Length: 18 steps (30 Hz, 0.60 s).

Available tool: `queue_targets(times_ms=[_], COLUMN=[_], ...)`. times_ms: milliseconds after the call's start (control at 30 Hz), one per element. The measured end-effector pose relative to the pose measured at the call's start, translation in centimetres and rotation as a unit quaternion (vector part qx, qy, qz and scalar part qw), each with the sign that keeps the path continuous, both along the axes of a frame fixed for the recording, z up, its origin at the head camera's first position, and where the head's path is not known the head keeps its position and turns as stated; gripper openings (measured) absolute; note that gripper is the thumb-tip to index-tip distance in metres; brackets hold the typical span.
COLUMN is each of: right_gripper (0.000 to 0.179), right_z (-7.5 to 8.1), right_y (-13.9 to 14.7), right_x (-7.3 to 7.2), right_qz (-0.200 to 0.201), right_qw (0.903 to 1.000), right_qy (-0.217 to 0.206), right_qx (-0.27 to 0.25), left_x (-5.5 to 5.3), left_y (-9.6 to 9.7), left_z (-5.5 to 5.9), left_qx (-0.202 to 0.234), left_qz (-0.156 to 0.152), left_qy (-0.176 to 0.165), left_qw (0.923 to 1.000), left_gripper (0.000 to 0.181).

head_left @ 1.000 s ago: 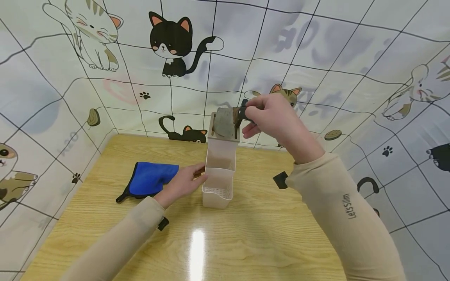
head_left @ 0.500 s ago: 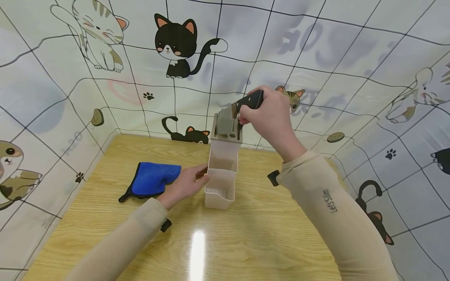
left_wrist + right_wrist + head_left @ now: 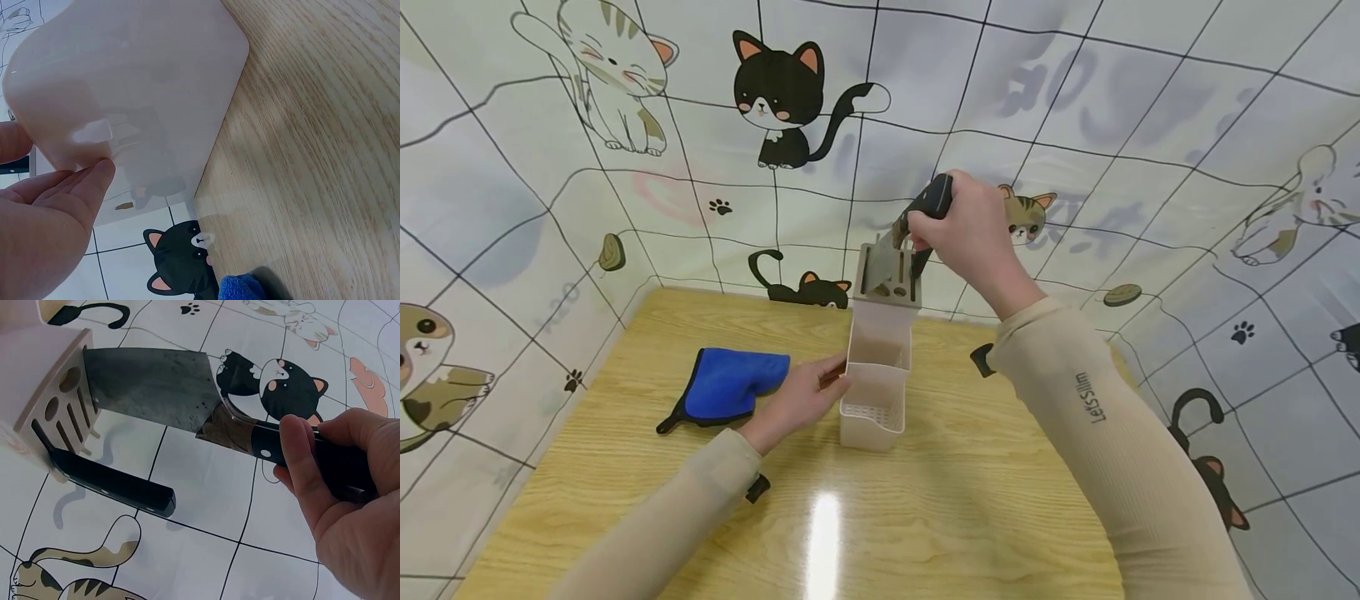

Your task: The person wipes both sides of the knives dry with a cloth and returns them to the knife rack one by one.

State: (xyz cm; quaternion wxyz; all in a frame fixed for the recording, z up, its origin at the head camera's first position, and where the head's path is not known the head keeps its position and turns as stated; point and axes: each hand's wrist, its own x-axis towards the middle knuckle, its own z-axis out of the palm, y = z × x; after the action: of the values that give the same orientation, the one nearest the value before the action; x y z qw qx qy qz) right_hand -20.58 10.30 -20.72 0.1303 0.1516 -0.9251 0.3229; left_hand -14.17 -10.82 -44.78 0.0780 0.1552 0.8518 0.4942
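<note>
A pale plastic knife holder (image 3: pixel 880 350) stands upright on the wooden table (image 3: pixel 970 500). My right hand (image 3: pixel 973 237) grips the black handle (image 3: pixel 325 456) of a cleaver. Its wide grey blade (image 3: pixel 150 387) is partly down in a slot of the holder's top (image 3: pixel 59 406). A second knife with a black handle (image 3: pixel 115 486) sits in another slot. My left hand (image 3: pixel 797 396) rests against the holder's lower left side, fingertips (image 3: pixel 94 178) touching the plastic wall (image 3: pixel 137 81).
A blue cloth with black trim (image 3: pixel 726 387) lies on the table left of the holder. Cat-patterned sheets (image 3: pixel 625 167) wall in the table at the back and both sides. A small black object (image 3: pixel 981 358) shows behind my right sleeve.
My right hand has turned the cleaver more upright and pushed its blade further down into the holder's slot. The left hand stays on the holder.
</note>
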Motion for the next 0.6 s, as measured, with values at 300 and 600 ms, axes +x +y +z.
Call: queue_targets(times_ms=[300,600], right_gripper=[0.010,0.011], right_z=[-0.2,-0.4], right_y=[-0.2,-0.9], right_x=[-1.4,-2.7], right_qz=[0.013,0.031], right_qw=[0.9999,0.9993], right_qy=[-0.003,-0.021], right_qx=[0.005,0.007], left_x=[0.3,0.2], left_y=[0.2,0.1], left_z=[0.0,-0.1], left_qx=[0.009,0.010], left_qz=[0.003,0.008], left_qy=[0.002,-0.001], left_qw=[1.0000,0.9999], left_gripper=[0.055,0.056])
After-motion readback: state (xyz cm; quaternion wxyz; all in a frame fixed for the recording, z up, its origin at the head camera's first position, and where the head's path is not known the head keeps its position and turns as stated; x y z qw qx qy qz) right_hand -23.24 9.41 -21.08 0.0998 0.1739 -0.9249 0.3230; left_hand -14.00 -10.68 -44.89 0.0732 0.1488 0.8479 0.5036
